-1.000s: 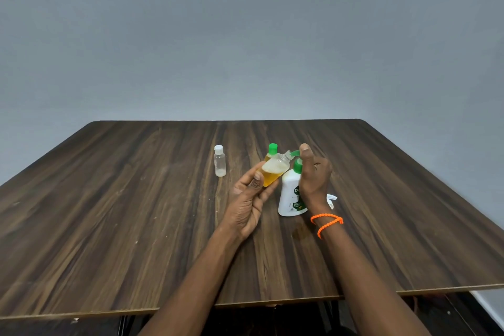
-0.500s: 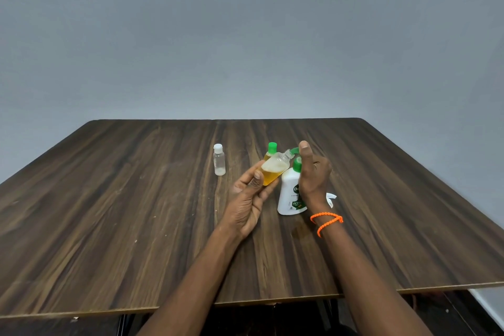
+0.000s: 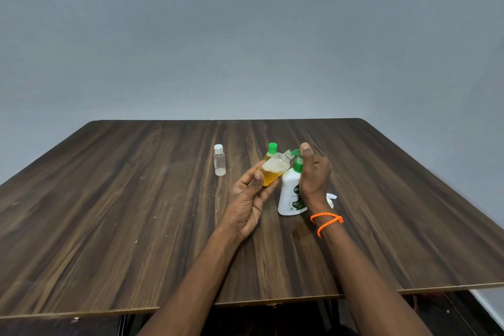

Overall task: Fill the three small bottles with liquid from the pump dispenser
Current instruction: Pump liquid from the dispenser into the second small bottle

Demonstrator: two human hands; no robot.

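Pinching open bottle point(image 3: 274, 168) in left hand point(image 3: 251, 199), thumb on near side, fingers behind, neck tilted up-right under pump spout point(image 3: 294, 151). Right hand point(image 3: 313, 176) wrapped on pump dispenser point(image 3: 290, 196), forefinger on top of pump head, other fingers curled at the neck. Head view only: held bottle roughly half full of amber liquid, foam or pale layer above, no cap on it. Green-cap bottle point(image 3: 270, 151) standing just behind held one, amber inside, likely already done. White-cap bottle point(image 3: 219, 159) standing apart to the left on table point(image 3: 136, 213), nearly empty, small pale residue at bottom. White cap or scrap point(image 3: 331, 198) lying beside dispenser on the right, partly hidden by wrist. Orange band point(image 3: 326, 222) on right wrist. Judged step: filling second of three. To do well: keep neck mouth right under spout tip, touching or just below; press pump slow and full, pause between strokes so foam settles; hold dispenser base flat on table; ease bottle toward upright as level climbs; stop short of neck. Risk: stream missing narrow mouth, drips on table. Cannot tell whether liquid is flowing now.
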